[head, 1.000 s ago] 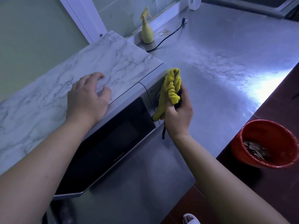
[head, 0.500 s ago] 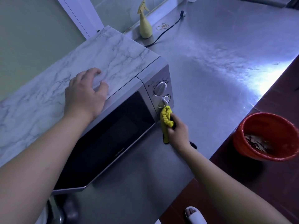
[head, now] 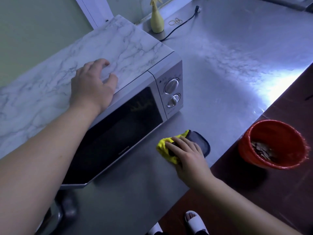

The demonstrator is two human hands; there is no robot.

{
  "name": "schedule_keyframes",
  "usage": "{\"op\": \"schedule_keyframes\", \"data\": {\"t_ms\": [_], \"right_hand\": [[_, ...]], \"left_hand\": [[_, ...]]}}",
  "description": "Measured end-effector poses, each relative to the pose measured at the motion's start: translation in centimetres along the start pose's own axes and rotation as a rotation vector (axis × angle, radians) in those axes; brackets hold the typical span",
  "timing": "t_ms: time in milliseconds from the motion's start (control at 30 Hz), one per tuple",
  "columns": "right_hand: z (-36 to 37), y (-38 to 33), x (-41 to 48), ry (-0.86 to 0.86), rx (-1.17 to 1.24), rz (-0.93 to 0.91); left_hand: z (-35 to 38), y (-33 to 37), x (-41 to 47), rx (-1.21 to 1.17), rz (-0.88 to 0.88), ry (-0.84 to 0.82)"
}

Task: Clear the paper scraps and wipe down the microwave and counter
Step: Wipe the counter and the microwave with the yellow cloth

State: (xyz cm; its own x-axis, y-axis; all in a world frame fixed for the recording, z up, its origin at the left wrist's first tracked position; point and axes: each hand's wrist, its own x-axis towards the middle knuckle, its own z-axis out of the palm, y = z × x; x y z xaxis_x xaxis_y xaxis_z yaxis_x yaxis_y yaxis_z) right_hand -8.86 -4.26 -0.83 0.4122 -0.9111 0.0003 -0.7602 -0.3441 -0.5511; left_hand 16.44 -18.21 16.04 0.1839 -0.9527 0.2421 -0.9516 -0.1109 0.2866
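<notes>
Left hand (head: 92, 87) lies on the microwave (head: 128, 122) top, fingers loosely arched, tips and palm down, gripping nothing. Likely there to brace the box so it won't slide while being wiped.

Right hand (head: 188, 155) is palm-down on the cloth (head: 163, 146), fingers laid fairly flat across it and pressing it to the counter (head: 237, 65), not bunched in a fist. The cloth has a yellow side and a dark side and sits at 4 o'clock from the microwave's front corner, just beside it, near the counter's front edge. A flat press suits a wiping stroke.

Judgement: counter wipe in hand, with the open steel toward 1 o'clock probably not yet done.

Bucket (head: 249, 155), red, is on the floor at 3 o'clock of the right hand, below the counter edge. The scraps (head: 262, 150) are already inside, so clearing looks done. That spot is handy for sweeping scraps off the edge.

Spray bottle (head: 156, 21) stands upright at 12 o'clock behind the microwave. Cord (head: 179, 26) and rubber bands (head: 176, 22) lie just beside it and could snag a later stroke.
</notes>
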Motion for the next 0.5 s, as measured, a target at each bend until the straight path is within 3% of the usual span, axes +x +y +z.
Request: {"op": "schedule_keyframes", "data": {"t_ms": [67,100,133,200,267,333,500], "right_hand": [[-0.6,0.8,-0.1,-0.381,0.061,0.107],[-1.1,0.9,0.3,-0.372,0.183,0.133],[-1.8,0.8,1.1,-0.223,0.333,0.147],[-3.9,0.1,3.6,0.229,0.626,0.238],[-6.4,-0.9,6.9,0.495,0.868,0.36],[-8.4,-1.6,10.3,0.554,0.948,0.397],[-8.5,-1.6,13.9,0.469,0.874,0.449]], "left_hand": [[0.0,0.0,0.0,0.004,-0.003,0.006],[0.1,0.1,0.0,0.004,-0.002,0.008],[0.1,0.1,0.0,0.004,-0.001,0.011],[0.2,0.0,0.1,0.004,0.0,0.017],[0.2,-0.1,0.0,0.003,0.0,0.016],[0.1,0.0,0.0,-0.005,-0.002,0.015],[0.1,0.0,0.0,-0.014,0.001,0.021]]}}
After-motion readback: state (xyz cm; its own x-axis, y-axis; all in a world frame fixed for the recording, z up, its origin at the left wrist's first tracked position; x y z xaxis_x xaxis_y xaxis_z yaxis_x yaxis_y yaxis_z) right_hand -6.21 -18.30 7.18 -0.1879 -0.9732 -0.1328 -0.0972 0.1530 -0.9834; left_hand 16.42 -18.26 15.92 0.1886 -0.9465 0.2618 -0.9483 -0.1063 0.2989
